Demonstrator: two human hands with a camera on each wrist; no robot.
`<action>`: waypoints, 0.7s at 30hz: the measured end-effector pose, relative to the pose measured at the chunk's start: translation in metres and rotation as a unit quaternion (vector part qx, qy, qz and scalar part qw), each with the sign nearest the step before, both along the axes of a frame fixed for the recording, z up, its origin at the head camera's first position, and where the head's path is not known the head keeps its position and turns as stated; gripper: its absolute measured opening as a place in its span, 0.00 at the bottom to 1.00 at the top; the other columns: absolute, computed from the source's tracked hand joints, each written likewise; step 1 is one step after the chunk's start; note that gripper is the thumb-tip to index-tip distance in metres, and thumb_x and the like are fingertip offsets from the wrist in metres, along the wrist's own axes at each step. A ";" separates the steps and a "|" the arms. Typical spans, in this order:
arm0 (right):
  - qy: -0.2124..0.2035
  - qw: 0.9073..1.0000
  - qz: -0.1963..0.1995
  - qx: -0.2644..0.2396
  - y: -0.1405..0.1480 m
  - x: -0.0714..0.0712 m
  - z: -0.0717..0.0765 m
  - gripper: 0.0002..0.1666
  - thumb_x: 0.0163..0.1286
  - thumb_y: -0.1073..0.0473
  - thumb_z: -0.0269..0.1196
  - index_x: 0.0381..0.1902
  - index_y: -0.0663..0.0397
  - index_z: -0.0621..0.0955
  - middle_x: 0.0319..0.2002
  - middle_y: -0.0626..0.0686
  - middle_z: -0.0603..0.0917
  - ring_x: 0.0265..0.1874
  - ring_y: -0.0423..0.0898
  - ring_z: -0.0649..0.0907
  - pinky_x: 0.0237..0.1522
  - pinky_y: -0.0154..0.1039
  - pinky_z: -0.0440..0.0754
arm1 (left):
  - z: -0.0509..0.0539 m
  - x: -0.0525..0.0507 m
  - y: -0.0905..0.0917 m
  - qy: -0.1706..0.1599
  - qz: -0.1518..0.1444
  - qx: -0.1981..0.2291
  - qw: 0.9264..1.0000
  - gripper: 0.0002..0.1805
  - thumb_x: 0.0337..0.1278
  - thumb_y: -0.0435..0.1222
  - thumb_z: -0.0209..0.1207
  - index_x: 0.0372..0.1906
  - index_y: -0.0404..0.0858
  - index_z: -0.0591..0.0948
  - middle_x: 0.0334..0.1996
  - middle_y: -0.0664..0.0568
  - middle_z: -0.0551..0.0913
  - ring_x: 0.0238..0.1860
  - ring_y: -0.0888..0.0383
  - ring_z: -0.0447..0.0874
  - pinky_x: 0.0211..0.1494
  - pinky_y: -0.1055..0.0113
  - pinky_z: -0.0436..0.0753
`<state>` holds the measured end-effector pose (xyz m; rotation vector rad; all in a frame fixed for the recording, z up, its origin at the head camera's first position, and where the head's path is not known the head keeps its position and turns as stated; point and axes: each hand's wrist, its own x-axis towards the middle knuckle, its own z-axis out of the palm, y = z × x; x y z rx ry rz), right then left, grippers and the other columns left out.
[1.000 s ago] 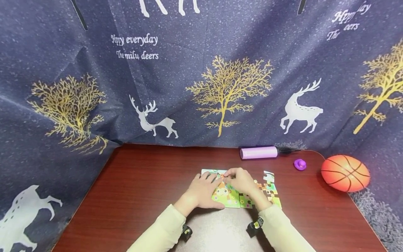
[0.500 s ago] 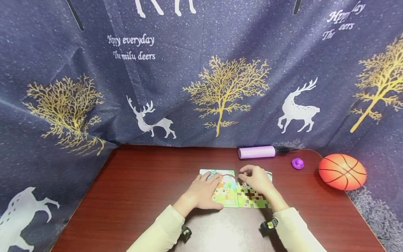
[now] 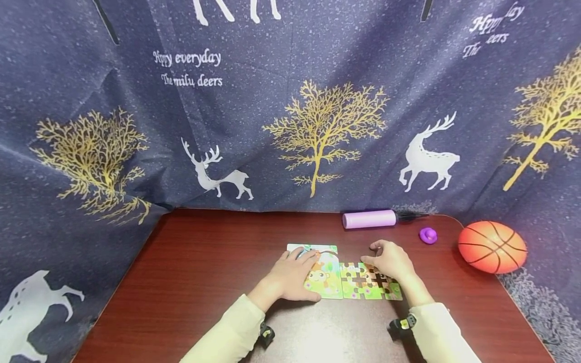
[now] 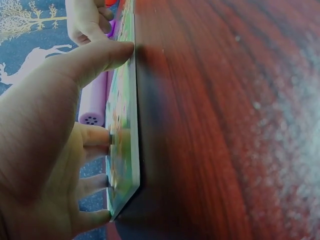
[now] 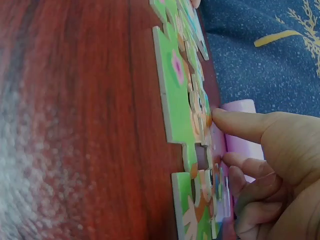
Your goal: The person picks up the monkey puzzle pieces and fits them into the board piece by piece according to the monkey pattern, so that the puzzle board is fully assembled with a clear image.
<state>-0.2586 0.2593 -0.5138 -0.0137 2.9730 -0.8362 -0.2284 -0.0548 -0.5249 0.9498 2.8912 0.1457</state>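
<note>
My left hand (image 3: 292, 276) lies with fingers spread on a flat picture board (image 3: 330, 287) showing a cartoon monkey; in the left wrist view its thumb rests at the board's (image 4: 125, 165) near edge. Joined jigsaw pieces (image 3: 349, 288) lie directly right of the board, with gaps between some. Over their back right part is my right hand (image 3: 394, 262), thumb and index finger apart. From the right wrist view, that thumb touches or nearly touches the pieces (image 5: 175, 100), and the other fingers curl loosely. No piece shows between the fingertips; the palm hides some pieces.
A lilac pump (image 3: 369, 219) with a black end lies near the table's back edge. To its right are a small purple hat-shaped thing (image 3: 428, 235) and an orange basketball-patterned ball (image 3: 492, 247). A dark patterned cloth (image 3: 254, 126) hangs behind the table (image 3: 204, 262).
My right hand has moved right, off the picture board and over the back right part of the pieces. The left hand stays on the board. The whole head view has shifted slightly.
</note>
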 end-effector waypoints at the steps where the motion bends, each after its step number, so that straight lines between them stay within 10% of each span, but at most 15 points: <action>1: -0.003 1.000 0.000 -0.002 0.001 0.000 0.000 0.34 0.59 0.40 0.76 0.53 0.58 0.85 0.35 0.51 0.84 0.33 0.49 0.82 0.33 0.49 0.77 | 0.000 0.000 0.000 -0.001 0.000 -0.002 1.000 0.60 0.47 0.73 0.62 0.82 0.47 0.61 0.80 0.59 0.60 0.79 0.46 0.56 0.75 0.43 0.64; 21: 0.002 1.000 0.004 -0.012 0.004 0.005 0.000 0.32 0.58 0.43 0.77 0.51 0.60 0.84 0.37 0.53 0.85 0.34 0.49 0.83 0.36 0.50 0.79 | -0.001 0.000 0.000 -0.004 0.003 -0.002 1.000 0.60 0.47 0.74 0.62 0.83 0.47 0.61 0.81 0.60 0.59 0.79 0.47 0.55 0.76 0.43 0.63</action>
